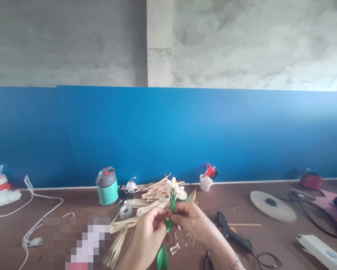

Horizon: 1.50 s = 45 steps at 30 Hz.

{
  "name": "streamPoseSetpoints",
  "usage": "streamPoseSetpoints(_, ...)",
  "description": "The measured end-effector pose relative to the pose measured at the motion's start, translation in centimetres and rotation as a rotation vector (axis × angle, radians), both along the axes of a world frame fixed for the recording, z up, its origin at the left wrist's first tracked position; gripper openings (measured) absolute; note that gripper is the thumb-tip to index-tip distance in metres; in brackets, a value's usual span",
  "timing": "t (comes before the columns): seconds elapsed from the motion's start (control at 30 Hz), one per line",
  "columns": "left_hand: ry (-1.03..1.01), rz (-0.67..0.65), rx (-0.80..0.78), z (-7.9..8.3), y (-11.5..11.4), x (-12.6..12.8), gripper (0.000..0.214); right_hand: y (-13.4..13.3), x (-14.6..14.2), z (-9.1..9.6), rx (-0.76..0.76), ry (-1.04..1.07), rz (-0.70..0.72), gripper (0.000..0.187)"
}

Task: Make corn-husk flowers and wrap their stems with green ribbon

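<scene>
A handmade flower (174, 184) with cream petals and green-wrapped stems (172, 200) stands upright between my hands. My left hand (151, 230) is closed, its thumb and fingers pinched at the lower stem. From the other side, my right hand (189, 221) pinches the stem too, a little higher. Shiny green ribbon (162, 257) shows between the fingertips and hangs down below them. The exact grip of the fingertips is partly hidden. Behind the flower lie dried corn husks (153, 191).
Left of the husks are a tape roll (125, 212) and a teal flask (107, 191). On the right lie a black glue gun (234, 234), a wooden stick (245, 225), a round pale lid (272, 206) and a white box (323, 251). A white cup (206, 183) holds pens near the blue partition (168, 131).
</scene>
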<state>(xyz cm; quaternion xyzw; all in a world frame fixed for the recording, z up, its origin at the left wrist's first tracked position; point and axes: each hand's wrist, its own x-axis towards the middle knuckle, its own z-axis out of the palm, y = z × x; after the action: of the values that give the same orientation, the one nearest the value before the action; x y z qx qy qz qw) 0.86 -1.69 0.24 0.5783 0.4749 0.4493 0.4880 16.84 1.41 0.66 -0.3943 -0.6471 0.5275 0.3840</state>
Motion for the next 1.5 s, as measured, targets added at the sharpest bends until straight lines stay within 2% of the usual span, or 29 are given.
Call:
streamPoseSetpoints(0.1, -0.043, -0.068, -0.027, 0.5, -0.1, -0.3, 0.013, -0.1, 0.3, 0.0, -0.028, 0.007, 0.019, 0.009)
streamPoseSetpoints(0.3, -0.004, -0.108, -0.208, 0.6, 0.1, -0.8, 0.012, -0.8, 0.4, 0.8, -0.016, -0.041, 0.076, 0.006)
streamPoseSetpoints(0.43, -0.014, -0.179, -0.244, 0.5, 0.2, -0.8, 0.013, -1.2, 0.4, 0.8, -0.033, -0.094, 0.077, 0.010)
streamPoseSetpoints(0.67, -0.225, -0.148, -0.339, 0.6, -0.1, -0.4, 0.016, -1.6, 0.4, 0.6, -0.059, -0.022, 0.054, 0.010)
streamPoseSetpoints(0.87, -0.280, -0.175, -0.359, 0.7, -0.2, -0.2, 0.018, -1.6, 0.6, 0.7, -0.121, 0.004, 0.061, 0.009)
streamPoseSetpoints(1.0, -0.340, -0.191, -0.398, 0.6, -0.3, -0.1, 0.021, -1.9, 0.5, 1.5, -0.168, 0.018, 0.064, 0.009)
streamPoseSetpoints(1.07, -0.369, -0.194, -0.409, 0.5, -0.4, 0.0, 0.022, -2.0, 0.5, 1.8, -0.194, 0.052, 0.077, 0.010)
streamPoseSetpoints(1.17, -0.422, -0.202, -0.419, 0.7, -0.8, -0.2, 0.020, -1.8, 0.5, 1.8, -0.234, 0.145, 0.151, 0.022)
streamPoseSetpoints(1.27, -0.456, -0.195, -0.448, 1.4, -1.4, -0.3, 0.020, -1.4, 0.4, 1.3, -0.279, 0.313, 0.263, 0.032)
streamPoseSetpoints(1.33, -0.450, -0.187, -0.451, 1.8, -1.6, -0.3, 0.022, -1.4, 0.2, 1.1, -0.287, 0.408, 0.309, 0.031)
streamPoseSetpoints(1.5, -0.380, -0.219, -0.360, 2.2, -1.6, -0.3, 0.020, -1.7, -0.5, 1.2, -0.290, 0.477, 0.261, 0.028)
